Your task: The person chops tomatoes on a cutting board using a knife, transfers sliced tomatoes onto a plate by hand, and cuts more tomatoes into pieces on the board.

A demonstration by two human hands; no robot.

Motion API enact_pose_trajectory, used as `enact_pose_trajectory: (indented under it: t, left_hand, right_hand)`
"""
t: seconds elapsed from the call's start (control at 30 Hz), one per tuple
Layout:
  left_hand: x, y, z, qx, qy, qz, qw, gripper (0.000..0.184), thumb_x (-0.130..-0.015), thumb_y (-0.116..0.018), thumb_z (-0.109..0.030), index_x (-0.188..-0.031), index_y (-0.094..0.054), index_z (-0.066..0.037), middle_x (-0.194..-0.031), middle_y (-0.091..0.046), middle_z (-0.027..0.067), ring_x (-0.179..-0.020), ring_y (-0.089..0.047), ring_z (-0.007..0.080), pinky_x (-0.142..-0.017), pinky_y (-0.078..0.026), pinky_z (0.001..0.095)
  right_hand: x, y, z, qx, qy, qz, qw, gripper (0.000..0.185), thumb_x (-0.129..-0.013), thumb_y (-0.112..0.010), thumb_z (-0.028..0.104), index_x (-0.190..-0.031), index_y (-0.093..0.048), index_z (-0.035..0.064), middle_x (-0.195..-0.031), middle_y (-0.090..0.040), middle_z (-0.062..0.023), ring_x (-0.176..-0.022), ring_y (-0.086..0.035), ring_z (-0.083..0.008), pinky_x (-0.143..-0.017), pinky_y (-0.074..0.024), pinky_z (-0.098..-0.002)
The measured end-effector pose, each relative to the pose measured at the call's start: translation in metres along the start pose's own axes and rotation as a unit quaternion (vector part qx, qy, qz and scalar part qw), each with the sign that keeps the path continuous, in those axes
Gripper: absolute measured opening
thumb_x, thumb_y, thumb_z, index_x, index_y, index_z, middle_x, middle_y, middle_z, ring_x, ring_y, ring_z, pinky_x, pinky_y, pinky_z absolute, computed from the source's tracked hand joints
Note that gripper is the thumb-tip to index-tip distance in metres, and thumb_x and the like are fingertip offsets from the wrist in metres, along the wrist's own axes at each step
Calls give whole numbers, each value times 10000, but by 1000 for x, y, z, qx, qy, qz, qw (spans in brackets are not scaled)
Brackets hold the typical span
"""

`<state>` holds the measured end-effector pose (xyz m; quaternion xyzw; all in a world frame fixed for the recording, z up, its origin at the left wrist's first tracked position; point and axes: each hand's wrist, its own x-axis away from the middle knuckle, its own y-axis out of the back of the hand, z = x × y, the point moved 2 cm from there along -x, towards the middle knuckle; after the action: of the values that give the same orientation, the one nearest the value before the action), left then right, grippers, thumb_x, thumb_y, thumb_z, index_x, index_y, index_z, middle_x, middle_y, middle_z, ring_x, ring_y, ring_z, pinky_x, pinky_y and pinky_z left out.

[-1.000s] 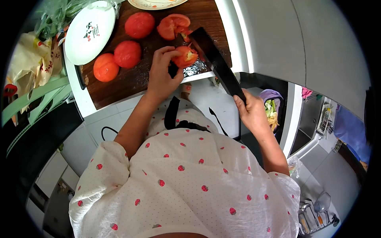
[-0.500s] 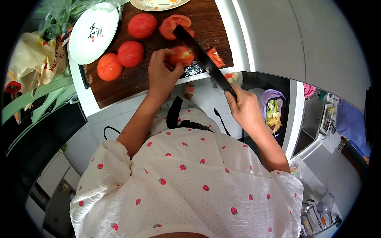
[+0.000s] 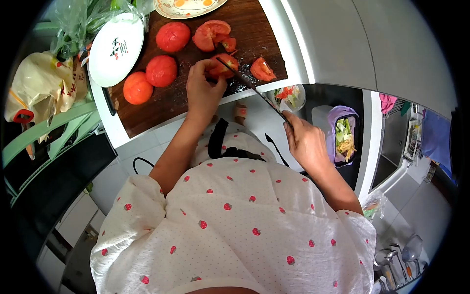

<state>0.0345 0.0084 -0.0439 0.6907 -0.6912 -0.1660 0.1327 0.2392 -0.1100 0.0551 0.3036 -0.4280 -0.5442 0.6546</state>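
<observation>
Tomato piece, glossy red, on brown wooden board, pinched in grip of left hand; ahead and leftward of right hand, closed round long dark knife, blade slanting over tomato; left nearer.

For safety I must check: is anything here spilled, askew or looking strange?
Liquid, probably juice, glistens on the chopping board beside the held tomato, so it may be slippery. The white plate juts askew past the board's left edge. Nothing looks damaged.

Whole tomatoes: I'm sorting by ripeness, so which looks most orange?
The lowest tomato, furthest left on the cutting board; the upper one and middle one look redder.
</observation>
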Motion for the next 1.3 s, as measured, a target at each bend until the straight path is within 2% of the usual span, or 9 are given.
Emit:
enact_pose_trajectory:
  t: [0.17,0.27,0.37,0.57,0.67,0.77,1.03,1.13,1.3]
  left_hand:
    - [-2,-2,3,-20,-7,8,1000,302,-700,-678,-12,-978,-560,-35,-902,-560,112,-743,-583,224,-644,-486,325]
    - [2,11,-11,-125,-32,-2,992,261,-727,-690,-14,-951,-555,-14,-830,-602,73,-735,-608,141,-656,-498,268]
    - [4,22,-20,-122,34,13,992,256,-684,-676,-22,-911,-559,-15,-828,-577,126,-724,-587,253,-664,-480,355]
    - [0,25,-28,-116,50,-9,992,235,-678,-728,-60,-836,-564,-2,-745,-603,129,-709,-606,282,-666,-478,358]
    - [-2,25,-26,-135,40,-10,990,254,-674,-748,-75,-831,-561,-9,-765,-612,151,-720,-615,302,-662,-478,368]
    - [-2,24,-19,-164,-23,-26,986,247,-673,-745,-63,-824,-557,-11,-763,-615,162,-719,-616,324,-657,-478,376]
    - [-3,21,-27,-122,11,-24,992,208,-672,-730,-37,-817,-583,-6,-764,-621,157,-746,-626,318,-675,-488,369]
    - [-5,21,-28,-113,11,-23,993,188,-677,-721,-37,-811,-593,-5,-749,-611,144,-723,-617,299,-663,-486,358]
    - [-7,20,-24,-144,-8,-21,989,160,-689,-702,-44,-788,-581,-14,-721,-582,120,-680,-584,287,-637,-474,360]
  right_hand:
    - [-5,-2,-1,-31,7,-7,999,235,-869,-580,125,-1093,-589,52,-750,-618,-208,-692,-606,-396,-606,-484,-457]
    - [-6,-4,-1,-44,20,-3,999,239,-870,-580,123,-1097,-588,50,-767,-619,-212,-696,-605,-396,-606,-484,-457]
    - [-1,-5,-1,-47,33,5,998,263,-856,-577,112,-1112,-577,51,-780,-624,-199,-685,-608,-387,-601,-490,-452]
    - [10,-5,-3,-25,64,2,998,342,-810,-568,89,-1149,-551,52,-757,-615,-161,-635,-612,-359,-577,-503,-437]
    - [8,-5,-1,5,69,8,998,353,-802,-546,74,-1154,-551,43,-736,-601,-155,-621,-614,-338,-562,-502,-423]
    - [5,-8,-1,37,73,14,997,372,-788,-529,62,-1157,-551,29,-718,-588,-146,-611,-617,-318,-549,-501,-408]
    - [-2,0,9,92,77,28,992,385,-769,-516,40,-1151,-528,-10,-692,-573,-132,-616,-623,-303,-542,-502,-396]
    - [-6,4,15,86,32,52,994,335,-813,-528,50,-1147,-551,52,-754,-601,-170,-635,-603,-378,-561,-487,-453]
    - [-18,9,19,86,10,75,993,268,-845,-529,82,-1109,-563,55,-740,-625,-202,-663,-609,-404,-579,-482,-481]
